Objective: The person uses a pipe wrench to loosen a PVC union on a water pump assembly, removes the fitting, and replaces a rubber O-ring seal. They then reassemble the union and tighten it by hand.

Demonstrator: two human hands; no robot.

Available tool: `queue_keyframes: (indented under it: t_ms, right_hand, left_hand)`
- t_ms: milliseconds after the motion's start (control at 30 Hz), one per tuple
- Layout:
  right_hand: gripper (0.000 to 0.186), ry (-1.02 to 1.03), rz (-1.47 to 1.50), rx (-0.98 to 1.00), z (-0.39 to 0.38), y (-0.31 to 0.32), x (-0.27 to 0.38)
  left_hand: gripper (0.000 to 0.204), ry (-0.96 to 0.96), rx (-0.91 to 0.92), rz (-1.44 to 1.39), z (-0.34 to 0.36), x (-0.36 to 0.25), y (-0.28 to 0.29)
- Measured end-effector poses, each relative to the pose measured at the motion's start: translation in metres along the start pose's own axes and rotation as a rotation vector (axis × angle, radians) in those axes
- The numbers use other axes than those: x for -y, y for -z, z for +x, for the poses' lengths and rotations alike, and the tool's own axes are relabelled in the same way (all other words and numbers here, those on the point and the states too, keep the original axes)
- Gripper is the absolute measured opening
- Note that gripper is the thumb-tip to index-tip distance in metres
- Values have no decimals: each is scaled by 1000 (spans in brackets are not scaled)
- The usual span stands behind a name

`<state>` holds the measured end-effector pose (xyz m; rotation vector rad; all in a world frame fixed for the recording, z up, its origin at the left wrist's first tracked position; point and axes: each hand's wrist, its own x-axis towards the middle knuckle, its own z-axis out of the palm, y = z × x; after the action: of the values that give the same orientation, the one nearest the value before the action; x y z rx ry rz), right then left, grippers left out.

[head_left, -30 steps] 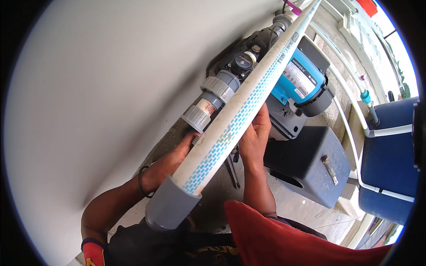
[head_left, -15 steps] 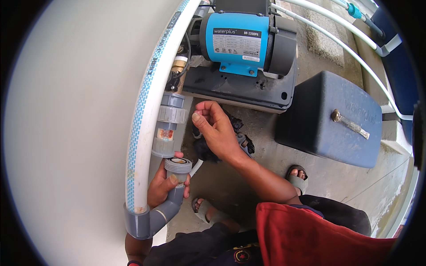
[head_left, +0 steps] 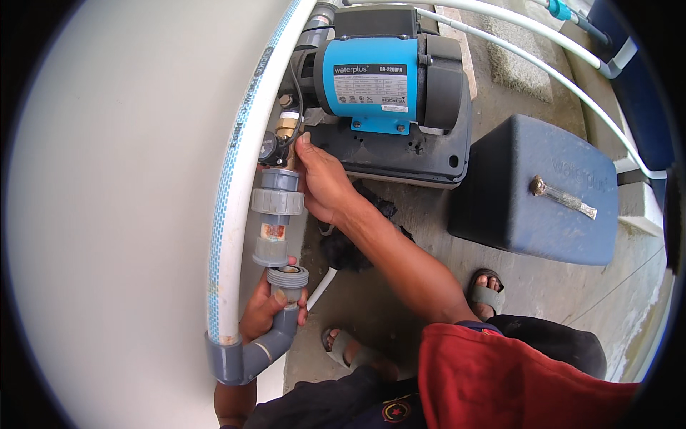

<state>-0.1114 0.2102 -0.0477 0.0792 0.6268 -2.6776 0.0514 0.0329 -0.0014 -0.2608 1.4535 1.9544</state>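
Observation:
My left hand (head_left: 262,311) grips the grey threaded fitting (head_left: 287,284) on the elbow assembly (head_left: 264,350) at the foot of the long white pipe (head_left: 239,179). Just above it is the lower end of a grey union coupling (head_left: 276,202), apparently separate from the threaded piece. My right hand (head_left: 320,179) is closed round the brass-coloured fitting (head_left: 288,129) above the union, beside a round black gauge-like part (head_left: 269,146), thumb up and other fingers partly hidden. A blue-and-black pump (head_left: 371,82) on a dark base (head_left: 429,154) is to the right.
A pale wall (head_left: 114,214) fills the left. A dark plastic cover (head_left: 532,214) lies on the concrete floor (head_left: 557,286), near black crumpled material (head_left: 346,250) and my sandalled feet. Thin white pipes (head_left: 543,79) run toward a blue tank (head_left: 647,121) at the right.
The view has swung round since the first frame. My right hand has moved up from beside the union onto the brass fitting; my left hand stays on the threaded fitting.

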Motion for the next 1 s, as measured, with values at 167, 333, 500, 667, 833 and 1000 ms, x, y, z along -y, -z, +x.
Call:
queue_keyframes:
  t_ms: [167, 333, 500, 667, 833, 1000]
  right_hand:
    - [44, 16, 27, -7, 9, -10, 0]
    - [43, 46, -12, -20, 6, -11, 0]
    - [44, 62, -10, -10, 8, -10, -4]
    - [32, 317, -1073, -217, -1, -1, 26]
    - [21, 754, -1380, -406, -13, 19, 52]
    - [19, 751, -1374, -413, -10, 13, 56]
  left_hand:
    - [72, -5, -6, -2, 1, 1, -1]
    - [77, -8, -13, 17, 2, 1, -1]
    - [76, -17, 0, 16, 3, 0, 1]
    - [75, -12, -13, 34, 2, 1, 3]
    - [75, -14, 1, 23, 2, 2, 4]
    - [75, -6, -15, 50, 3, 1, 4]
